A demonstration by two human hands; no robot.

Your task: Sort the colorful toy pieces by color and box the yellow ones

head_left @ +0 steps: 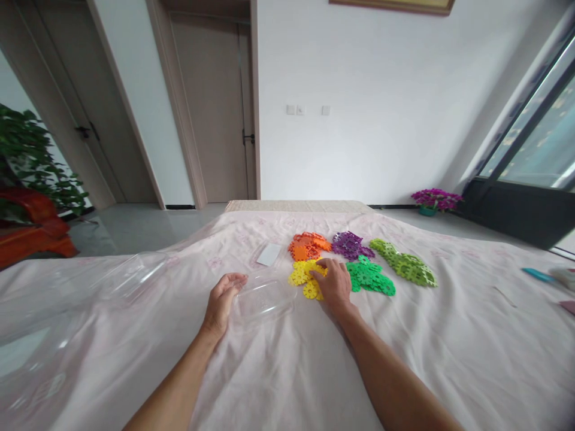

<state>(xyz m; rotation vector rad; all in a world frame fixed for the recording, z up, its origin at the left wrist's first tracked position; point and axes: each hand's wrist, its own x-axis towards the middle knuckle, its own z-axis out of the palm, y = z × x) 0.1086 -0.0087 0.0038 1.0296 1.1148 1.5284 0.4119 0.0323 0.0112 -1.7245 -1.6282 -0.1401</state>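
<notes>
My left hand (222, 302) pinches the left rim of a clear plastic container (265, 302) that lies on the cloth. On the small pile of yellow plastic snowflake discs (309, 291), my right hand (335, 281) has its fingers curled round some of the pieces. Green snowflake discs (371, 278) lie just right of that hand. Behind it are orange interlocking pieces (308, 245) and purple ones (351, 244). Light green pieces (406, 262) form a longer heap to the right. A clear lid or box with a white label (269, 254) lies beyond the container.
More clear plastic containers (130, 275) stand on the left of the pale pink cloth (278, 383). At the far right lie a blue object (538, 275) and a thin stick (505, 296). A red wooden chair (33, 224) is beyond the left edge.
</notes>
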